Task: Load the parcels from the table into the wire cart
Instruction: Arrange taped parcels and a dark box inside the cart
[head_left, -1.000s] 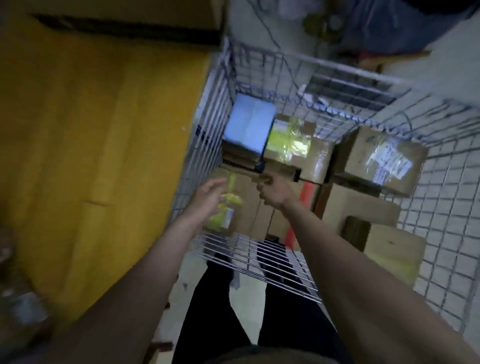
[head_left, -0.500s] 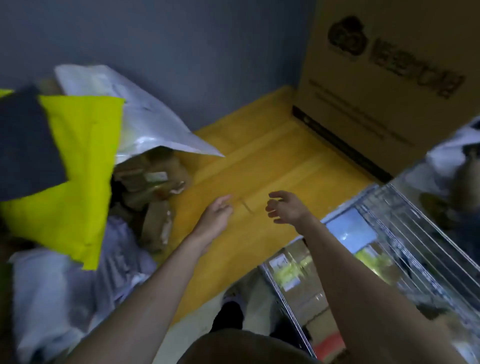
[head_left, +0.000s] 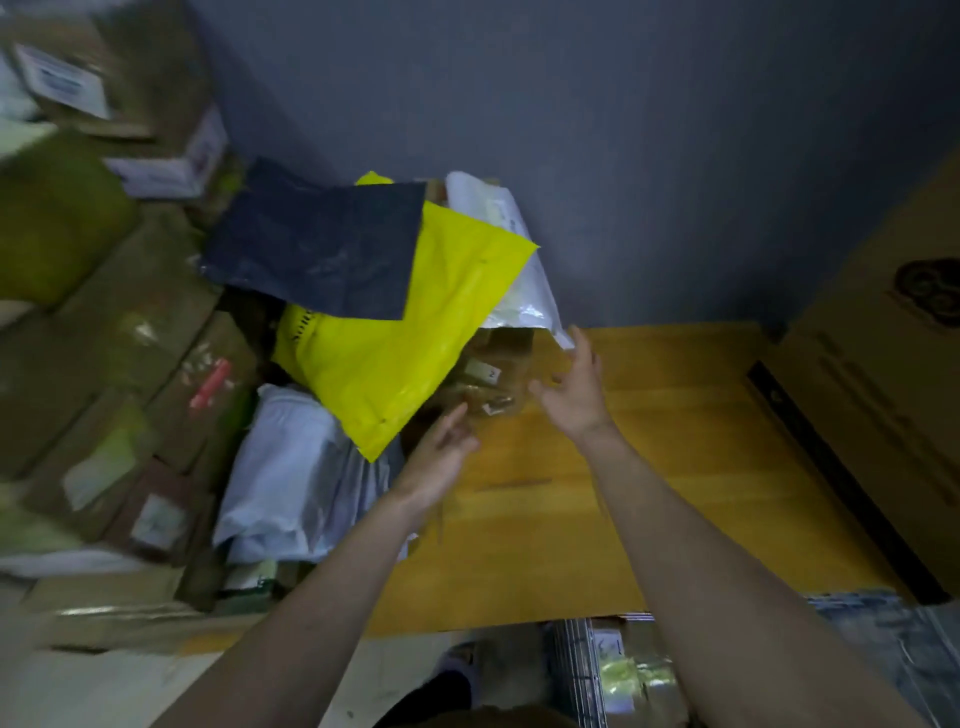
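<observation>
Yellow wood of the counter (head_left: 675, 467) runs under both my arms, bare on its right part and heaped with parcels on its left. My left hand (head_left: 441, 457) is stretched out, palm turned inward, its fingers (head_left: 457, 415) straight and loosely together, holding nothing; the tips come just up to the lower edge of a small brown package (head_left: 493, 379) wrapped in clear tape, though the blur keeps me from telling whether they touch it. My right hand (head_left: 576, 389) hangs on the other side of that same package, fingers spread and relaxed, also holding nothing, so the brown package sits between my two hands on the counter.

Over the package leans a yellow mailer bag (head_left: 410, 332), tilted, with a dark navy bag (head_left: 317, 249) lying across its upper left corner. A white poly bag (head_left: 524, 291) sticks out from behind the yellow one, its corner close to my right fingertips. Below the yellow bag lies a pale blue-white poly parcel (head_left: 291, 478), and to the left are blurred cardboard boxes (head_left: 130, 364) stacked together. A large cardboard carton (head_left: 883, 389) stands at the counter's right end against the grey wall (head_left: 623, 156). The wire cart (head_left: 582, 670) shows at the bottom edge, below the counter's near side, with parcels already in it.
</observation>
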